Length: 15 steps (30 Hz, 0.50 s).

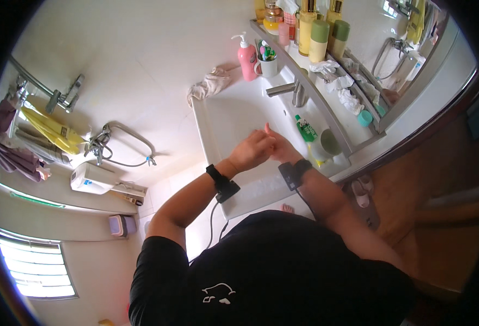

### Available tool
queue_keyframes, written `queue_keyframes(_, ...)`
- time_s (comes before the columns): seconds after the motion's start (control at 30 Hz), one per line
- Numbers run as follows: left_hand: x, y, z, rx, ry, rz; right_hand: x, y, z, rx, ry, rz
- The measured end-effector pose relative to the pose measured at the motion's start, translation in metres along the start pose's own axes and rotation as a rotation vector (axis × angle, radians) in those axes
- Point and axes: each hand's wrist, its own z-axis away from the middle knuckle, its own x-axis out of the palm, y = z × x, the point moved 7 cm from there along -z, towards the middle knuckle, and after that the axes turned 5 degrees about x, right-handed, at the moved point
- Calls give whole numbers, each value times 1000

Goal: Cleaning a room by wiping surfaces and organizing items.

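Over the white washbasin [241, 111], my two hands meet, pressed against each other. The fingers of my left hand [252, 150] are curled and closed against my right hand [283, 148]. One digit of the right hand points up, and its other fingers are hidden behind the left. The metal faucet [283, 89] juts over the basin beyond them, apart from both hands. A green tube [306, 128] lies on the rim beside the right hand, next to a white cup [326, 145]. A black band with a small box sits on each wrist.
A pink pump bottle [246, 61], a cup of toothbrushes [267, 66] and a crumpled cloth [211, 86] sit along the basin's far edge. Several bottles [319, 41] and crumpled tissues [350, 101] fill the mirror shelf. A shower hose [133, 130] hangs at left.
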Motion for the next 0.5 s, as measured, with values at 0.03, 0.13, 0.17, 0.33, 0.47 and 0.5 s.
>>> queue_keyframes(0.03, -10, -10, 6, -165, 145, 46, 8, 0, -2, -123, 111, -57)
queue_keyframes(0.13, -20, -36, 22, -454, 416, 108, 12, -8, -15, -273, 267, -201)
queue_keyframes(0.17, -22, -46, 33, -586, 541, 121, 9, -15, -16, -391, 347, -219)
queue_keyframes(0.33, -23, -63, 63, -970, 521, 110, 39, -22, -27, -431, 586, -7)
queue_keyframes(0.47, -2, -84, 93, -1236, 675, 541, 48, -21, -35, -467, 741, 169)
queue_keyframes(0.5, 3, -86, 100, -1298, 738, 684, 49, -20, -37, -482, 792, 238)
